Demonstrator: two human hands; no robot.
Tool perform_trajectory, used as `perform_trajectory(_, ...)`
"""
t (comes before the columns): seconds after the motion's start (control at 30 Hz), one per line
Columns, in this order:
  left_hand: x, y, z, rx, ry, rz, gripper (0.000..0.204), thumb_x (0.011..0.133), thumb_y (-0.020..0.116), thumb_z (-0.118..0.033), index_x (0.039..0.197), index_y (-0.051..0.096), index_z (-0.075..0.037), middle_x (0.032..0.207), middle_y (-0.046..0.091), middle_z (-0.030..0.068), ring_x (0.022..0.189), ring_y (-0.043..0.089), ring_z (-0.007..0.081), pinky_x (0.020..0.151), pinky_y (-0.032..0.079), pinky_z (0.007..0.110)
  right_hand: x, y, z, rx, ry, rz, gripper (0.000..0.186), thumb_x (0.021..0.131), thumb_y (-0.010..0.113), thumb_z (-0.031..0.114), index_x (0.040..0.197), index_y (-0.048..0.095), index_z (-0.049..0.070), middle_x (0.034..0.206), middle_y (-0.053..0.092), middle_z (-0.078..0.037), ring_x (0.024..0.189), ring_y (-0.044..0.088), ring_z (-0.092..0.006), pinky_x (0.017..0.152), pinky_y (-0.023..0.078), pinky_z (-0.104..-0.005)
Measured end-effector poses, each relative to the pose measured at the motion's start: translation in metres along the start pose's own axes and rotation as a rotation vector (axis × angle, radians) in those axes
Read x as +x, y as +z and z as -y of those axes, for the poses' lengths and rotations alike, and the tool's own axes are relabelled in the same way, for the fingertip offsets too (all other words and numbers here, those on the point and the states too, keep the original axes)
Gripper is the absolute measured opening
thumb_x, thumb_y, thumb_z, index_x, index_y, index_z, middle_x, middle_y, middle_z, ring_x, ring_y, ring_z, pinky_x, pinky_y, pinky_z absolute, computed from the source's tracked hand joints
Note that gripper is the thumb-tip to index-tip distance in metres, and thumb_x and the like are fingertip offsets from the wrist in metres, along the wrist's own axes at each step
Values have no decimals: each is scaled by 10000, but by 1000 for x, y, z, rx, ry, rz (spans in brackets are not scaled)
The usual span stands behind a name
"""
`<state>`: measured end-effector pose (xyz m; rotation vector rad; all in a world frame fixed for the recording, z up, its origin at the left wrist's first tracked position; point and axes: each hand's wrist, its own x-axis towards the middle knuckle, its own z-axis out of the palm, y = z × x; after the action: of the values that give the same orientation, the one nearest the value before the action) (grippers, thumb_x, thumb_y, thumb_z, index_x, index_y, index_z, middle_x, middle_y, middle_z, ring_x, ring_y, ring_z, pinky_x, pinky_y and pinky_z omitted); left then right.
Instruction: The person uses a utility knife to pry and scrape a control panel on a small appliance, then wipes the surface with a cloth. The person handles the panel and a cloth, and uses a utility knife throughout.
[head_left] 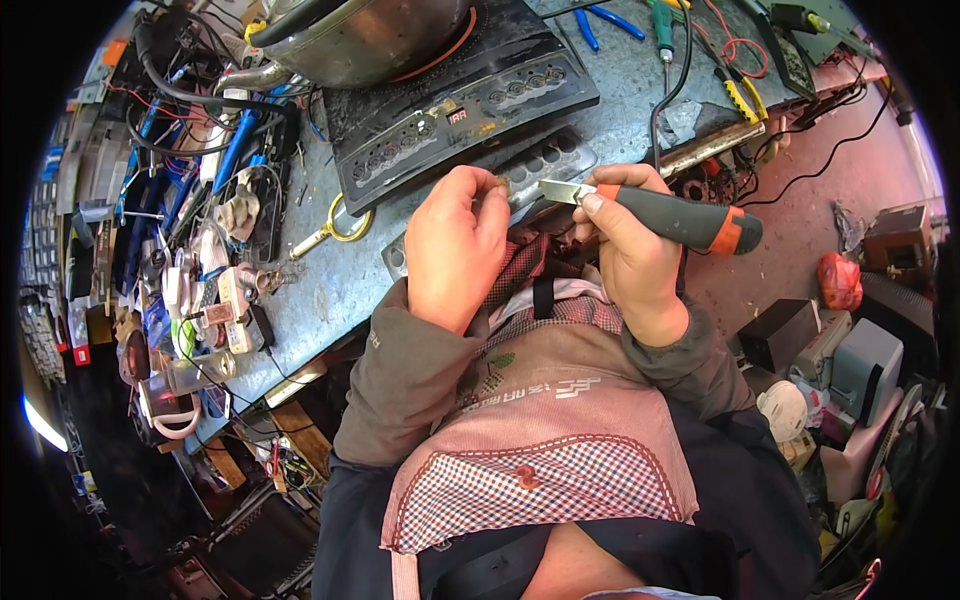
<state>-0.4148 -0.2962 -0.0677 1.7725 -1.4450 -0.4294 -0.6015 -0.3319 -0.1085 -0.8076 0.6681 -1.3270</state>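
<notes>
My right hand (pixel 640 270) is closed around the black and orange handle of a utility knife (pixel 675 218). Its short metal blade end points left, toward my left hand. Thumb and fingertips of my left hand (pixel 455 250) are pinched together just left of the blade; what sits between them is too small to make out. Beneath and behind both hands, a grey metal strip with round holes (pixel 553 160) lies along the bench edge. Beyond it, a black cooktop panel with knobs and a lit display (pixel 460 115) rests on the bench, carrying a metal pot (pixel 365 45).
A gold-rimmed ring with a handle (pixel 310 243) lies left of the cooktop. Tools and cables crowd the left side. Blue-handled pliers (pixel 588 30), a green screwdriver (pixel 664 30) and yellow-handled cutters (pixel 742 100) lie at the back right. Boxes (pixel 780 335) stand on the right floor.
</notes>
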Motion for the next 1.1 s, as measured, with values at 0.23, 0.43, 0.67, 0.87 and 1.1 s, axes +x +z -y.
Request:
perform_trajectory(0.23,-5,-13,-4,-556,-268,173,121,1097,694,-124,1138,723,-13,969,748,17,766,612,54,719,500,222,2,-5,-4,278,114,98,281,1005,712,-12,1265,609,-27,999,733,-116,849,718,-191,744,580,-312)
perform_trajectory(0.43,-2,-23,0,-977,-501,334,156,1108,667,-143,1177,721,-14,1030,791,66,776,679,94,710,528,239,1,0,-2,426,160,167,300,1011,712,-8,1289,599,-17,1041,734,-122,906,729,-200,763,587,-325)
perform_trajectory(0.67,-4,-21,6,-1197,-616,419,157,1116,644,-138,1187,708,-13,1042,803,88,792,723,120,712,564,259,2,-3,-11,433,214,152,300,1009,707,-15,1289,601,-6,1055,741,-116,911,732,-198,767,587,-323)
perform_trajectory(0.87,-7,-21,4,-1320,-676,406,169,1120,649,-154,1176,714,-9,1020,801,94,795,735,139,731,592,292,2,-6,-11,468,218,171,294,1002,704,-19,1276,602,3,1064,736,-123,897,729,-201,768,589,-323)
perform_trajectory(1.1,-13,-15,5,-1339,-661,408,170,1094,707,-162,1146,739,-3,993,793,86,810,739,146,754,612,304,2,-8,-9,484,230,204,300,980,725,-16,1256,606,-3,1086,732,-130,864,722,-207,756,587,-324)
